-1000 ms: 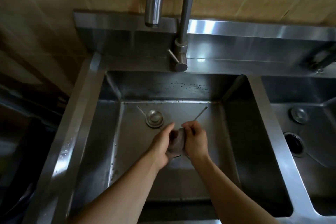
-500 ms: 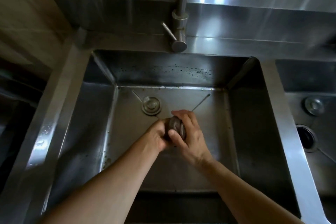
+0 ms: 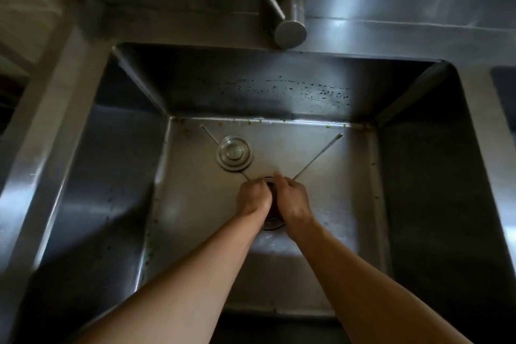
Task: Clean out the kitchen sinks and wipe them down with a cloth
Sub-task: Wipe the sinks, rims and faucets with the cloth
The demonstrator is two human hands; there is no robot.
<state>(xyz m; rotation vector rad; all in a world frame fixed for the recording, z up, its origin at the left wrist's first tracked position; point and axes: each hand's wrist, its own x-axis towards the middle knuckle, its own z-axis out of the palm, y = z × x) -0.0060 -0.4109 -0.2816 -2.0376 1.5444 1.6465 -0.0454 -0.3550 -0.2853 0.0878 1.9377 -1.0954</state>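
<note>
While our left hand (image 3: 252, 196) and right hand (image 3: 291, 198) grip, seemingly, a stiff, slippery drain strainer (image 3: 272, 205), we should hold its rim.

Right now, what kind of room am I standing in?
Most likely a kitchen, perhaps a commercial one. You're leaning over a deep stainless steel sink basin with a steel faucet behind it, food specks along its back wall, and both hands, left hand and right hand, at the drain strainer.
</note>
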